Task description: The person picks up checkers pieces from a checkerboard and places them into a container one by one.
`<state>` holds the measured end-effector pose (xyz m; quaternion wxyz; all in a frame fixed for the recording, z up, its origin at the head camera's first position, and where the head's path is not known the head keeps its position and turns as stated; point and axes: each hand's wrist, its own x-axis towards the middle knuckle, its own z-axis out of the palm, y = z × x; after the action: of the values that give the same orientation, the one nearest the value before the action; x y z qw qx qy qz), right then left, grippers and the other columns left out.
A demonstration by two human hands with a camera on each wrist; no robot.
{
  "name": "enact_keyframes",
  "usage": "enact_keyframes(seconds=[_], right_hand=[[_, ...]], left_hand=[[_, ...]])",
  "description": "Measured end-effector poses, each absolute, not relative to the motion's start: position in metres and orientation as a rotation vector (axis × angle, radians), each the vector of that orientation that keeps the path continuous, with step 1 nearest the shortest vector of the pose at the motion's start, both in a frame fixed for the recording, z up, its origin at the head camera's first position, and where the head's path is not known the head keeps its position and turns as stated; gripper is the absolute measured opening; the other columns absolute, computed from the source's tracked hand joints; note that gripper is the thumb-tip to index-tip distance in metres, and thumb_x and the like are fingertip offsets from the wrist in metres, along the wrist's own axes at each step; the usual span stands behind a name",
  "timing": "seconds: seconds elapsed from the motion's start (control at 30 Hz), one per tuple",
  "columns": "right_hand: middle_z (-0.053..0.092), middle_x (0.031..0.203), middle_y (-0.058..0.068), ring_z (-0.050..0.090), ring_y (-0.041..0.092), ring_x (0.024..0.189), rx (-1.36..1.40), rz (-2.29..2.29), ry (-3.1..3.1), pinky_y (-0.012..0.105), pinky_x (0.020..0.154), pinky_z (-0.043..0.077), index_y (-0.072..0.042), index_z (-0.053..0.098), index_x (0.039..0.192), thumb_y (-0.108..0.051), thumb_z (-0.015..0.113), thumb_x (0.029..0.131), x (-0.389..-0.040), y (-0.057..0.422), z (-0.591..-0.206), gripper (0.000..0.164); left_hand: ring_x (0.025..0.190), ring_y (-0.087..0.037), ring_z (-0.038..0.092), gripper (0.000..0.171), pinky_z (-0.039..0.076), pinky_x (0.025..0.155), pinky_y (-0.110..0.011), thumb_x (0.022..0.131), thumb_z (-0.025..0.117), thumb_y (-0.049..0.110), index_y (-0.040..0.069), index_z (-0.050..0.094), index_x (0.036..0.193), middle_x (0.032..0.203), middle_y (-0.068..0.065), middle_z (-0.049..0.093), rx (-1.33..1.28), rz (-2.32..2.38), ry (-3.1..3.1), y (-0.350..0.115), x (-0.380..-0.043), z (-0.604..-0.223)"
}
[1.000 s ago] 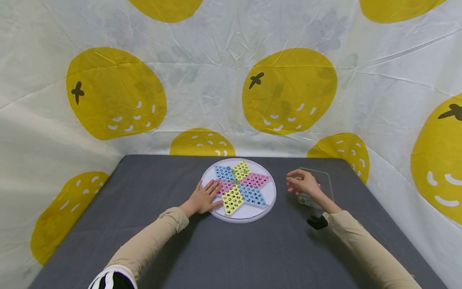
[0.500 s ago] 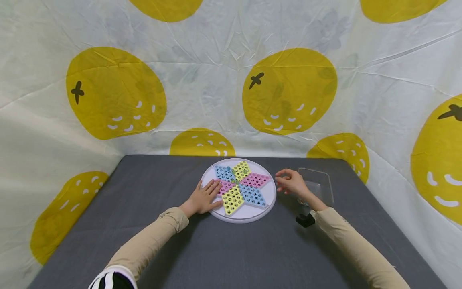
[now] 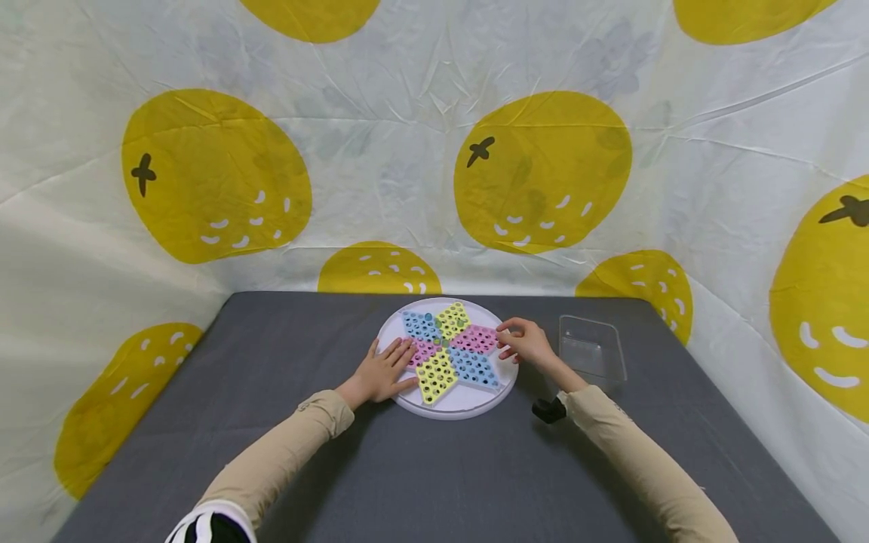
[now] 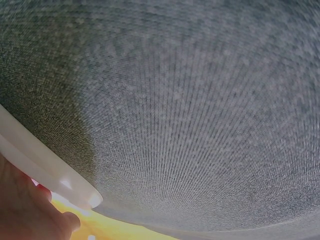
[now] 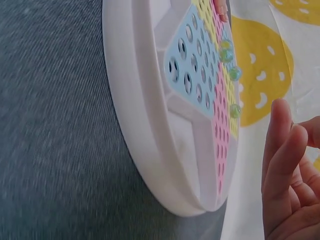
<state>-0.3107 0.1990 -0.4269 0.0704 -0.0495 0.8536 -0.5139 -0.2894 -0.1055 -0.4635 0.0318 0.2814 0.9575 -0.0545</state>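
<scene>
A round white Chinese checkers board (image 3: 475,398) with a pink, yellow and blue star of holes lies on the table. My left hand (image 3: 382,372) rests on its left edge, fingers spread straight over the rim. Over the board's right edge hovers my right hand (image 3: 528,343), beside the pink point. Its thumb and fingertips (image 5: 295,131) come close together; I cannot tell whether a marble is between them. Several glass marbles sit on the board, among them a green marble (image 5: 235,110) and a blue one (image 5: 234,73).
A clear plastic box (image 3: 597,343) stands right of the board, behind the right forearm. The dark grey tablecloth (image 3: 462,475) covers the table. A white curtain (image 3: 380,188) with yellow fruit prints hangs along the back and sides. A black wrist strap piece (image 3: 548,410) hangs below the right wrist.
My right hand has moved left from over the clear box to the board's right edge, its fingers staying bent. The left hand has stayed on the board's left edge.
</scene>
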Motion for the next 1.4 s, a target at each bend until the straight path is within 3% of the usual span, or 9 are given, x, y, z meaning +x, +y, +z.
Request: enact_keyframes(seconds=[0.5,0.8,1.4], right_hand=[[0.068,0.088,0.019,0.066,0.017,0.058,-0.160,-1.499,2.565,0.027,0.046,0.048,-0.001,0.056,0.111,-0.016,0.058,0.086,-0.321,0.163,-0.434,0.030],[0.068,0.085,0.017,0.064,0.017,0.057,-0.139,-1.498,2.546,0.028,0.048,0.049,-0.003,0.059,0.108,-0.018,0.061,0.084,-0.329,0.145,-0.439,0.028],[0.067,0.075,0.009,0.059,0.010,0.049,-0.131,-1.509,2.531,0.024,0.043,0.044,-0.005,0.060,0.109,-0.020,0.061,0.083,-0.334,0.121,-0.457,0.030]], left_hand=[[0.139,-0.023,0.015,0.069,0.012,0.106,-0.056,0.090,0.030,0.056,0.015,0.019,0.144,0.151,-0.003,0.016,0.872,-0.130,2.947,-0.106,-0.290,-0.464],[0.139,-0.021,0.011,0.071,0.009,0.108,-0.054,0.089,0.022,0.061,0.018,0.014,0.145,0.152,0.000,0.011,0.881,-0.181,2.953,-0.109,-0.296,-0.473],[0.140,-0.019,0.010,0.070,0.008,0.108,-0.053,0.089,0.026,0.060,0.019,0.014,0.145,0.152,0.002,0.011,0.826,-0.172,2.948,-0.107,-0.295,-0.471]])
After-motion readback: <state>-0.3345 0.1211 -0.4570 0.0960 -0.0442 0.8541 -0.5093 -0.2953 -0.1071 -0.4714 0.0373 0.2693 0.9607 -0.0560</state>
